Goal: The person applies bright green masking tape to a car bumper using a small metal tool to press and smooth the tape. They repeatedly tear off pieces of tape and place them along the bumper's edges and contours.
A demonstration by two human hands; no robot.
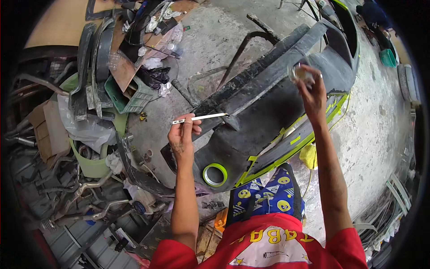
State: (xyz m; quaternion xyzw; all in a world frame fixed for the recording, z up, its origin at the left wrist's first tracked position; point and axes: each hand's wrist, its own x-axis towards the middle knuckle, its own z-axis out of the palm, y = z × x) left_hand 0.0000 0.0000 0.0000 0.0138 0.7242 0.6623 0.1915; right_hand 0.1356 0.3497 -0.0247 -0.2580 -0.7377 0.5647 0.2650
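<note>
My left hand (183,134) pinches a slim white stick (208,117), perhaps a thin brush, with dark marks at its grip end and a small dark tip pointing right. That tip is over the dark grey car bumper (264,116), and I cannot tell whether it touches. Further right, my right hand (312,92) holds a small clear container (299,73) above the bumper; it is blurred, with something yellowish in it. A roll of lime-green masking tape (215,175) lies on the bumper's near left end. Strips of the same tape (253,159) line its near edge.
Bent metal pipes (96,184) crowd the floor at the left. A green crate (130,96) and a pale green bin (89,159) stand among scrap panels. A yellow cloth (309,156) is beside my legs. Tyres (407,83) and a teal bucket (388,58) sit at the far right.
</note>
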